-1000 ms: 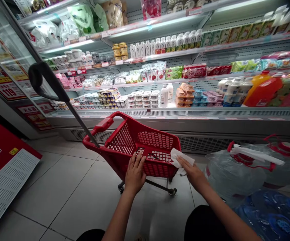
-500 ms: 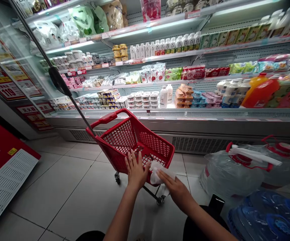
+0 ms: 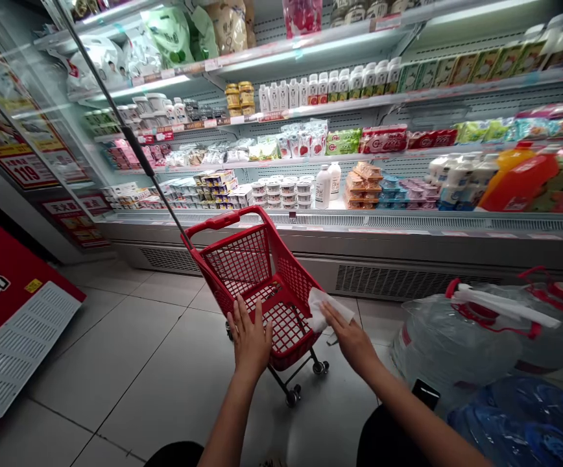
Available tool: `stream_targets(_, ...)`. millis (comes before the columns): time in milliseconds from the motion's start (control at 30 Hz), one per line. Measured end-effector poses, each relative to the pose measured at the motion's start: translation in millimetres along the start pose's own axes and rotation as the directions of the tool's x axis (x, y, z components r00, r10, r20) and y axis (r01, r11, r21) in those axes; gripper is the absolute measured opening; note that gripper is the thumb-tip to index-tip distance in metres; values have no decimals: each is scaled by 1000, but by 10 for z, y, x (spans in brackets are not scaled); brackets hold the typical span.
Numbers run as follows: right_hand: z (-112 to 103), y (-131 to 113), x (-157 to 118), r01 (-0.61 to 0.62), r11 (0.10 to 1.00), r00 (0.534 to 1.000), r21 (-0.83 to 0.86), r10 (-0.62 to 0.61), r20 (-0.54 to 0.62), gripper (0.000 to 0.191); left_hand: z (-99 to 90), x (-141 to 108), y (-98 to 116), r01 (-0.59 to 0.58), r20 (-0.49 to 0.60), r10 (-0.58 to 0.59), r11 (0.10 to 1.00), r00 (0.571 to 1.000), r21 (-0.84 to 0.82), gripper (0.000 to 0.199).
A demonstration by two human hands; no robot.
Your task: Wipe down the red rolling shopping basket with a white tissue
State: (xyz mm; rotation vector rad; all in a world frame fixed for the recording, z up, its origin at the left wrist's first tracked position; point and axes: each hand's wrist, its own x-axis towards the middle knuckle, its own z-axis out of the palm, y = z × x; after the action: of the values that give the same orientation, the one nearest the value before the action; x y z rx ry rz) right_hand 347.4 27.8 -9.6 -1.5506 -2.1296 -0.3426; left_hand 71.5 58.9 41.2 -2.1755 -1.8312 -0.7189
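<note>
A small red shopping cart (image 3: 255,295) with lattice sides stands in front of me, a long pole rising from its handle end. My left hand (image 3: 251,337) rests on the cart's near side rim, its fingers spread and nothing in them. Held under the fingers of my right hand (image 3: 348,334) is a white wipe (image 3: 321,310), pressed against the cart's right outer wall near the front corner. The cart's inside shows only its red lattice floor. Part of the wipe is hidden by my fingers.
Beyond the cart runs an open refrigerated shelf (image 3: 281,224) stocked with dairy and drinks. Large clear water jugs (image 3: 456,337) and blue bottles (image 3: 519,415) stand at right, a phone (image 3: 426,393) beside them. A red-and-white cooler (image 3: 16,337) is at left.
My right hand has moved the wipe from the cart's near front corner to its right side. My left hand has shifted slightly left and down, and the cart has turned.
</note>
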Motion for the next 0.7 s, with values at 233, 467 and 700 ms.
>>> stream_targets(233,-102,-654,-165,230,966,973,119,-231,-5,93,39,-216,288,-195,58,192,980,980,49,58)
stream_targets(467,-96,38,97,147,986,989,75,-149,20,106,2,-290,81,-336,69,334,942,940,20,63)
stream_targets(700,-28,-71,54,41,996,999,78,-44,30,104,-121,-251,69,-493,68,490,869,869,36,48)
